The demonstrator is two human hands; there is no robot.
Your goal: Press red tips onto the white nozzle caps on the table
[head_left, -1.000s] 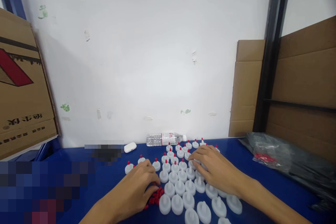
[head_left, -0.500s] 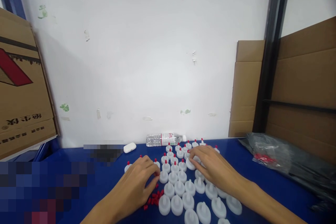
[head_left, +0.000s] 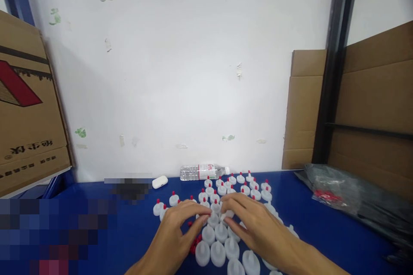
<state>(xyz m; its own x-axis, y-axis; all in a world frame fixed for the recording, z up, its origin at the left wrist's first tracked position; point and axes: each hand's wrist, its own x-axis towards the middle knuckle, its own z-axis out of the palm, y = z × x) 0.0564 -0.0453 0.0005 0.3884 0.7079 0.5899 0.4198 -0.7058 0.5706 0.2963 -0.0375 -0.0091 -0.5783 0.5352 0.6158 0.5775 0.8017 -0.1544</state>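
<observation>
1. Lower left of centre: four red-tipped caps (head_left: pixel 174 200) and one white case (head_left: pixel 160 182) on the blue desk (head_left: pixel 106 232).
2. Lower centre: the left hand (head_left: pixel 177 228), further right than before, fingertips pinched narrowly on one red piece (head_left: pixel 209 214); loose red pieces (head_left: pixel 195 245) beside it, uncountable.
3. Centre: one bottle (head_left: pixel 204 172), lying.
4. Right of centre: the right hand (head_left: pixel 258 223), shifted left and lower, fingers around one white cap (head_left: pixel 228 214); red-tipped caps behind now uncovered.
</observation>
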